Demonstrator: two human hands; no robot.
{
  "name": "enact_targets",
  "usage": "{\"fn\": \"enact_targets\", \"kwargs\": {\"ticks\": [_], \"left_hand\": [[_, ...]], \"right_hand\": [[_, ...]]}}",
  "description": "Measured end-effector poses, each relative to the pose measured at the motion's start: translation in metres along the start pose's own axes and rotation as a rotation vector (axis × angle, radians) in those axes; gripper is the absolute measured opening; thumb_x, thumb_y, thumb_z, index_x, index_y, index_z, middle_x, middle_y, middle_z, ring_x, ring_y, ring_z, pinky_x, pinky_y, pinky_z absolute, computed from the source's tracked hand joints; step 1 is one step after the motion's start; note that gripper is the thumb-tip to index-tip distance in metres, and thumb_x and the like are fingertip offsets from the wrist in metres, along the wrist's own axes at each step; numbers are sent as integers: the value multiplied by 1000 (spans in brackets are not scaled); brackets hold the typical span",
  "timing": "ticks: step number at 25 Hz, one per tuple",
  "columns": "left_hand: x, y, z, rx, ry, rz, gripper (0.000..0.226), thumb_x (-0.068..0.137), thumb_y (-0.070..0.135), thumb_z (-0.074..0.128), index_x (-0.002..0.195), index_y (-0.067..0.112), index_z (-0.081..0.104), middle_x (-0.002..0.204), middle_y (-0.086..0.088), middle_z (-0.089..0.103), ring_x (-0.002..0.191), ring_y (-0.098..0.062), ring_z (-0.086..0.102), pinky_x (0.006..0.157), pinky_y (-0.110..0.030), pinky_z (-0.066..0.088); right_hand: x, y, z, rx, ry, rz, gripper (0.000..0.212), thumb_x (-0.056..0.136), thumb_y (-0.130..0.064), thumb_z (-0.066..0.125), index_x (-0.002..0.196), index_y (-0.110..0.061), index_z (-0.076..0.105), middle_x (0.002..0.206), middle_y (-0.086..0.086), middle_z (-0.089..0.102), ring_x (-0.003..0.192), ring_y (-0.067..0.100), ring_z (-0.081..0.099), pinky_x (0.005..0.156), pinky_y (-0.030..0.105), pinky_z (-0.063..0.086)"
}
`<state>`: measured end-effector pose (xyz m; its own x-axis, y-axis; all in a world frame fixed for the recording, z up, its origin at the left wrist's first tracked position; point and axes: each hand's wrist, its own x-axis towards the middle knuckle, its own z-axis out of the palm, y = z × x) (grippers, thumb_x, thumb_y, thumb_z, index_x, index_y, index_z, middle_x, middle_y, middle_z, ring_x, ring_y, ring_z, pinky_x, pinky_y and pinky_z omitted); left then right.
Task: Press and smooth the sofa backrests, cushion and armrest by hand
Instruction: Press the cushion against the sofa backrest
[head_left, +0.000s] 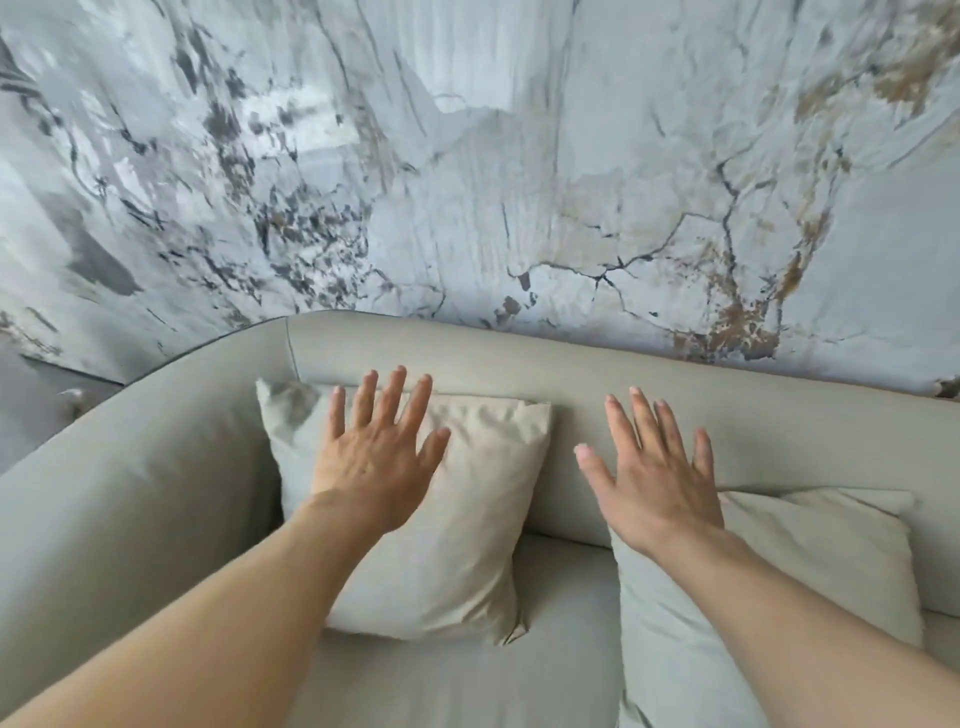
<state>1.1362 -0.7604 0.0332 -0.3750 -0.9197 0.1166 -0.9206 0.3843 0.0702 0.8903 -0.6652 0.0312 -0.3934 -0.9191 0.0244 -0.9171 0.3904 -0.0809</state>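
I am reaching both flat, wide-spread hands forward: left hand (376, 457) over the upright throw pillow (467, 519), right hand (657, 483) nearer the bare backrest (571, 364), which is running left-right just beyond my fingers (618, 415).

The left hand (376, 462) and forearm cover the middle of the cream pillow (467, 519), and whether the palm touches it cannot be told. The right forearm hides part of the second pillow (810, 561), which the bottom edge cuts off. The armrest (130, 493) runs out at the left edge, and the backrest (675, 395) at the right.
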Motion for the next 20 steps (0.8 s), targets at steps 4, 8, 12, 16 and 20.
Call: {"fn": "enact_targets", "kwargs": {"ticks": [4, 8, 12, 16, 20], "left_hand": [[10, -85, -2, 31, 0, -22, 71, 86, 59, -7, 151, 31, -11, 162, 3, -9, 147, -23, -13, 118, -49, -10], [35, -144, 11, 6, -16, 7, 74, 83, 61, -10, 150, 30, -12, 162, 2, -11, 147, -23, -15, 118, -47, -13], [70, -159, 35, -47, -21, 87, 81, 77, 65, -17, 150, 31, -11, 162, 3, -11, 147, -22, -16, 117, -46, -15], [98, -152, 63, -9, -46, 185, 77, 80, 64, -14, 150, 30, -13, 162, 2, -14, 147, -23, -18, 117, -46, -15], [130, -157, 90, 11, -31, 208, 74, 84, 66, -11, 149, 33, -16, 161, 4, -18, 145, -21, -22, 116, -47, -17]], "right_hand": [[18, -84, 9, -5, 11, -23, 72, 87, -67, 3, 151, -36, -7, 162, -9, -14, 147, 14, -14, 116, 48, -9], [38, -141, 22, -25, 4, 9, 72, 87, -68, 2, 150, -36, -10, 161, -10, -17, 147, 13, -16, 116, 47, -11], [60, -162, 40, -63, -9, 45, 71, 89, -66, 5, 151, -35, -8, 162, -9, -15, 147, 13, -15, 117, 47, -10], [80, -167, 65, -60, -33, 35, 73, 86, -66, 2, 151, -34, -8, 162, -8, -13, 148, 13, -14, 117, 47, -11], [114, -168, 91, -18, -1, 58, 72, 86, -66, 3, 151, -36, -10, 162, -11, -15, 147, 12, -18, 118, 48, -12]]}}
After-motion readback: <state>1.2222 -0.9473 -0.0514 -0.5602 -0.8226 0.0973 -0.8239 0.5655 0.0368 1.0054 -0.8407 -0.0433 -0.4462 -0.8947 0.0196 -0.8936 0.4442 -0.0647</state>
